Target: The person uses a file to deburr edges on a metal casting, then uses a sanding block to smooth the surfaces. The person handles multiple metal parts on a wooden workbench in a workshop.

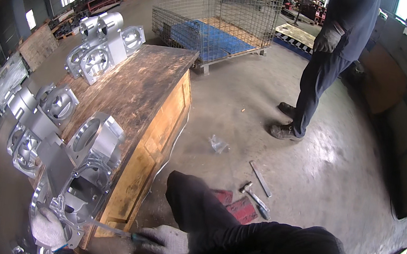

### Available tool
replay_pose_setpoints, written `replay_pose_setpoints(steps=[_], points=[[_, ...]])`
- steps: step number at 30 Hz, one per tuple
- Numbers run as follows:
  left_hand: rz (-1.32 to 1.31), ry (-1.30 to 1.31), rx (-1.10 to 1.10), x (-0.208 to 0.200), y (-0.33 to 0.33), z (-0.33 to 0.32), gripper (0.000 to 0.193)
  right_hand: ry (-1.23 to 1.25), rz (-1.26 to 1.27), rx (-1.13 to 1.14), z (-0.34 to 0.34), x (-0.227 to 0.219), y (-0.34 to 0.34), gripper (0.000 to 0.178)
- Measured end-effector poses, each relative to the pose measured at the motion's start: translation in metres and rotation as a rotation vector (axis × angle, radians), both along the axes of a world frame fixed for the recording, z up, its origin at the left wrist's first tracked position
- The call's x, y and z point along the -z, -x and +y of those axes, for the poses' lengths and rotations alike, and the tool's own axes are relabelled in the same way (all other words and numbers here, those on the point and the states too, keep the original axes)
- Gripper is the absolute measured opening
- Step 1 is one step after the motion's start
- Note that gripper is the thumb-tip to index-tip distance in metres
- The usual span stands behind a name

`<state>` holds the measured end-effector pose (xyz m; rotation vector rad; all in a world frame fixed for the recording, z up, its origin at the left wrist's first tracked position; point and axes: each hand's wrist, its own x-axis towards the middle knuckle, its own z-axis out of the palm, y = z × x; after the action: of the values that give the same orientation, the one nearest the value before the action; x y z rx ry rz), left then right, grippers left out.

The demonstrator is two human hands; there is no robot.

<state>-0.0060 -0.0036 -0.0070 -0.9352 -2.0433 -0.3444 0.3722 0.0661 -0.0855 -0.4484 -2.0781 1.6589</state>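
Head view: silvery, ring-holed casting; left hand touches it, grip unclear; right hand clasps a file.

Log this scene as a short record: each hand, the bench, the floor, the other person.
Left hand: gloved, against a silver metal part
Right hand: gloved, gripping a thin metal tool
Bench: wooden, bearing several silver parts
Floor: hammer, flat bar, red pieces
Other person: standing, face out of frame
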Motion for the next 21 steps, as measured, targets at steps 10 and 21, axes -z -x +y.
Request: replay_pose_setpoints(steps=[10,21], points=[[-0.124,0.123,-0.064,-0.018,-0.013,0.004,0.048,0.173,-0.028,0.09,-0.002,0.003,-0.011,0.044],[0.865,0.001,-0.053,-0.009,-0.005,0.003,0.027,0.119,-0.065,0.091,0.0,0.001,-0.032,0.048]])
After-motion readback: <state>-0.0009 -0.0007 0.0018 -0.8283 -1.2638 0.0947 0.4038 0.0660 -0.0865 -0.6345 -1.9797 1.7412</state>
